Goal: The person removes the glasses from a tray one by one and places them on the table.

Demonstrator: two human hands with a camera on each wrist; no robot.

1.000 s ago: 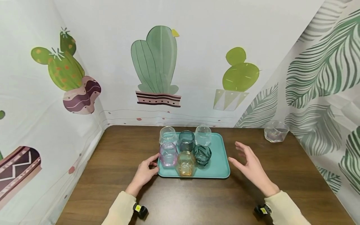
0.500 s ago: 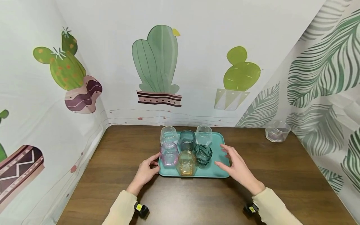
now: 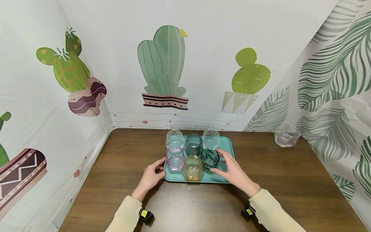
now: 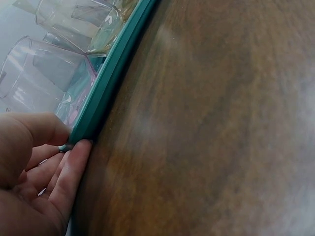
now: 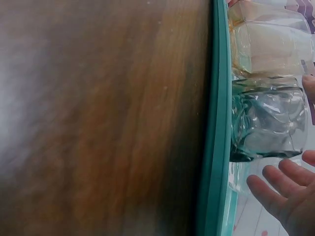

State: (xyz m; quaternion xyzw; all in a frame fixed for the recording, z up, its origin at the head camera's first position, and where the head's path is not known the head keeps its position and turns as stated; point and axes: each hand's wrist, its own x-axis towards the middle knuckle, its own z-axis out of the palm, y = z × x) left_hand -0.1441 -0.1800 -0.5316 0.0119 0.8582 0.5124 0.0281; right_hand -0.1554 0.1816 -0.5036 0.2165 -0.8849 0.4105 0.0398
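Note:
A teal tray (image 3: 174,178) on the table carries several drinking glasses. At its left front corner my left hand (image 3: 150,176) pinches the rim, thumb above and fingers below, as the left wrist view shows. The pink glass (image 3: 175,159) stands just inside that corner. My right hand (image 3: 235,172) is spread around the right side of the dark green wavy glass (image 3: 210,158). In the right wrist view a gap shows between this green glass (image 5: 268,120) and the fingers (image 5: 268,192). An amber glass (image 3: 193,170) stands left of it, near the tray's front edge.
Behind them on the tray stand a grey-blue glass (image 3: 194,145) and two clear glasses, left (image 3: 175,139) and right (image 3: 211,140). Another clear glass (image 3: 287,137) sits apart at the table's back right. A printed cloth wall (image 3: 208,64) borders the back of the table (image 3: 127,148).
My right hand has come leftward from beyond the tray's right edge to the dark green glass. My left hand stays on the tray's corner. The glasses have kept their places.

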